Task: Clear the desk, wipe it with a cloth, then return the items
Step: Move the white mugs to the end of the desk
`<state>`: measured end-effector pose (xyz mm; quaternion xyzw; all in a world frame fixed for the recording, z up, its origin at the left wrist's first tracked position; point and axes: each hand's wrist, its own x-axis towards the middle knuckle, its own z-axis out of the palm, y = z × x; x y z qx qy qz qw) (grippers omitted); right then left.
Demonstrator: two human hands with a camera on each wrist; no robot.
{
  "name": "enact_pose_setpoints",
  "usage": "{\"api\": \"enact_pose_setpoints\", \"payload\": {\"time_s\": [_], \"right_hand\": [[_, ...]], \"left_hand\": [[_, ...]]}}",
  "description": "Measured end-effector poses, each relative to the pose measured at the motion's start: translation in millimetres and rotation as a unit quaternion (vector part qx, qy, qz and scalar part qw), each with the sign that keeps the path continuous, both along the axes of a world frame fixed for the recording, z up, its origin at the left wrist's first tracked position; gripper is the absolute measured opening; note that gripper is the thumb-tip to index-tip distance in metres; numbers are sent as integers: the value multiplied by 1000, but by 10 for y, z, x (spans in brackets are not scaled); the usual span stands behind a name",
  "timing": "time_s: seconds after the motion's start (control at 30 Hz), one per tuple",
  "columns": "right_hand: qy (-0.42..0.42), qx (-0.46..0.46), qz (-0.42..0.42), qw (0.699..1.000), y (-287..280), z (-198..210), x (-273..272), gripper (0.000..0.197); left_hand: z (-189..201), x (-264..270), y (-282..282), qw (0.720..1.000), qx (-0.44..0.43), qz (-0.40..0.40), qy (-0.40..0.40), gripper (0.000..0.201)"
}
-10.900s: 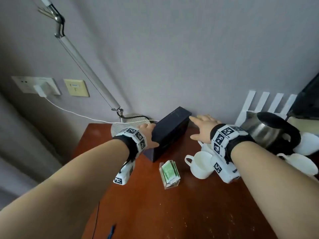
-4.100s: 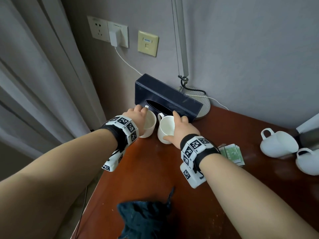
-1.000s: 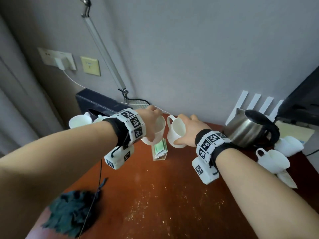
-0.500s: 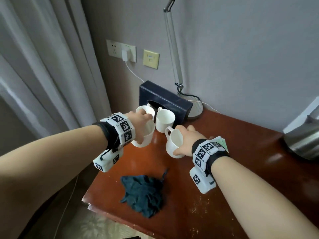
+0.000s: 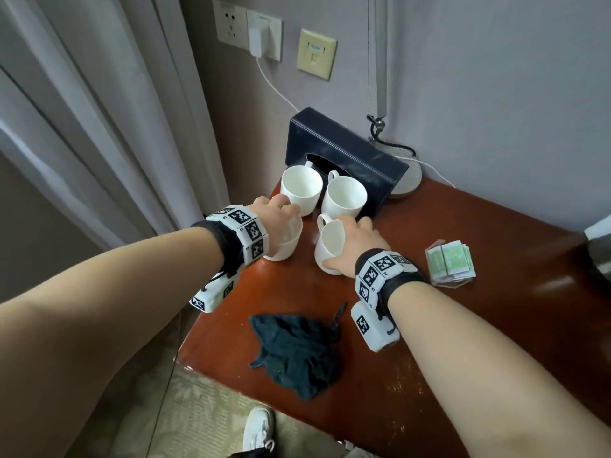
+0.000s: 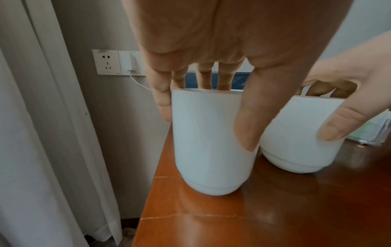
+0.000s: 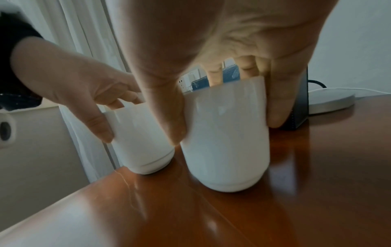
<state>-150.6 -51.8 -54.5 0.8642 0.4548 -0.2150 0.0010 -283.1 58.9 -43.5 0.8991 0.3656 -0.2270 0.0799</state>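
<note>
Head view: left hand (image 5: 276,211) fingers curl round one plain white ceramic mug (image 5: 287,243), right hand (image 5: 355,246) grips another white mug (image 5: 329,251), both upright on the reddish-brown wooden desk (image 5: 496,325).

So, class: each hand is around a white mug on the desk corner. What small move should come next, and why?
Probably let go of both mugs. The left hand grips the left mug and the right hand grips the right mug; both bases appear to sit on the desk, beside two mugs parked by the tissue box.
</note>
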Motion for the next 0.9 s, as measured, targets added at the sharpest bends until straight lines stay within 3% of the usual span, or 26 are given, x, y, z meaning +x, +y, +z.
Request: {"api": "enact_pose_setpoints", "payload": {"time_s": [0.3, 0.43, 0.6, 0.9], "right_hand": [[43, 13, 20, 999, -81, 26, 80, 91], [-6, 25, 41, 999, -82, 60, 60, 87], [-9, 42, 25, 999, -41, 31, -4, 81], [-9, 36, 29, 999, -14, 27, -13, 77]], "left_hand": [[-117, 64, 32, 1000, 10, 8, 11, 89], [-111, 71, 53, 1000, 10, 3, 7, 92], [-150, 37, 58, 1000, 5, -2, -11, 98], [-133, -33, 19, 998, -4, -6, -54, 89]]}}
